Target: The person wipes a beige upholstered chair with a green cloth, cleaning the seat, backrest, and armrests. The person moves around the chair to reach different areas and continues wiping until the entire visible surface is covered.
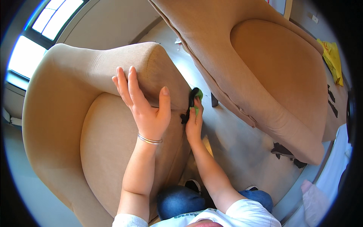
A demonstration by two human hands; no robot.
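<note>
A tan upholstered armchair (113, 147) stands before me, with its rounded armrest (124, 56) at the far side. Over the front end of that armrest is my left hand (144, 105), fingers spread and holding nothing; whether it touches the fabric is unclear. My right hand (195, 122) grips a black-and-green hand tool (194, 98), perhaps a brush, against the chair's front edge below the armrest. Its working face is hidden. Ragged black material (184, 118) shows on the chair's front beside my right fingers.
A second tan armchair (278, 62) stands close on the right, a dark leg (214, 100) beneath it. Torn black scraps (282, 150) lie by its lower end. A yellow bag (331, 61) is at the far right, and a pale pink cloth (314, 201) lies lower right.
</note>
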